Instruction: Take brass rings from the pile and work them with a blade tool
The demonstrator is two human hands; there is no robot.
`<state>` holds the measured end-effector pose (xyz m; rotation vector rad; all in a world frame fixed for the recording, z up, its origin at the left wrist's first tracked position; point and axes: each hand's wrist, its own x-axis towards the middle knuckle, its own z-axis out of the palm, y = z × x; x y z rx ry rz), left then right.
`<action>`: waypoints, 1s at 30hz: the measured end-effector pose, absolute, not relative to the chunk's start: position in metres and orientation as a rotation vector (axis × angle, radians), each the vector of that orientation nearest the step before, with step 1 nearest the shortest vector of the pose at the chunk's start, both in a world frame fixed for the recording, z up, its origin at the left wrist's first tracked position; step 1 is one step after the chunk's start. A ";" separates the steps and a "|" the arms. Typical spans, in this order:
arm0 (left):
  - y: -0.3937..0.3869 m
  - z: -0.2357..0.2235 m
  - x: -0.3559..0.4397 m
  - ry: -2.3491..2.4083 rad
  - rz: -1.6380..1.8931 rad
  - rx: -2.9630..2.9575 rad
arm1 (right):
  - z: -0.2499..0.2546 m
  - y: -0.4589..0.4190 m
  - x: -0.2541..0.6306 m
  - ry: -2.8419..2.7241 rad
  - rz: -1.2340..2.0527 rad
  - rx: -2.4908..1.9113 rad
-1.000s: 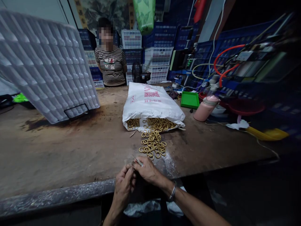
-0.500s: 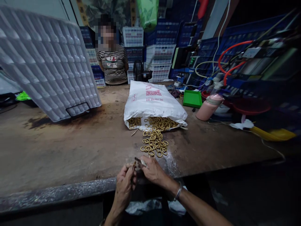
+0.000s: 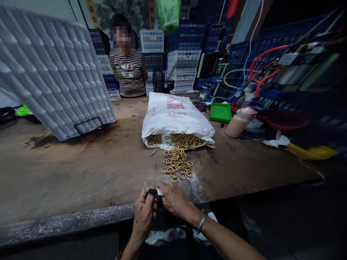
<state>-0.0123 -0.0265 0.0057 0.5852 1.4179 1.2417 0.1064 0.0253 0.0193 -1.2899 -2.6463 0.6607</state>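
Near the table's front edge, my left hand (image 3: 145, 209) is closed in a pinch on what looks like a brass ring, of which only a thin golden edge shows. My right hand (image 3: 175, 198) grips a dark flat tool (image 3: 153, 192) with a whitish part; its exact kind is unclear. The tool lies across the left fingertips, over the ring. Just beyond my hands, loose brass rings (image 3: 177, 162) spill from the mouth of a white woven sack (image 3: 176, 115) with red print.
A clear plastic compartment tray (image 3: 59, 72) stands tilted at the left. On the right are a green tray (image 3: 220, 112), a pink bottle (image 3: 238, 124), a red dish (image 3: 287, 121) and a machine with orange hoses (image 3: 257, 68). Across the table stands a person (image 3: 128, 74) before stacked crates (image 3: 183, 61).
The dark tool in my right hand has swung leftwards and now lies across the left fingertips. The left hand keeps its pinch. The whole view has shifted slightly.
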 end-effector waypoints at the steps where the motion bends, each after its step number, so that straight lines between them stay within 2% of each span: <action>1: -0.026 0.006 -0.012 1.424 1.242 0.581 | 0.020 0.025 0.106 -2.654 0.660 -1.299; 13: -0.030 0.004 -0.010 1.475 1.323 0.629 | 0.018 0.024 0.101 -2.709 0.572 -1.416; 21: -0.048 0.032 -0.014 1.239 1.240 0.427 | 0.001 0.042 0.116 -2.588 0.432 -1.467; 30: -0.044 0.030 -0.021 1.037 1.283 0.250 | 0.031 0.115 0.110 -2.401 0.127 -1.608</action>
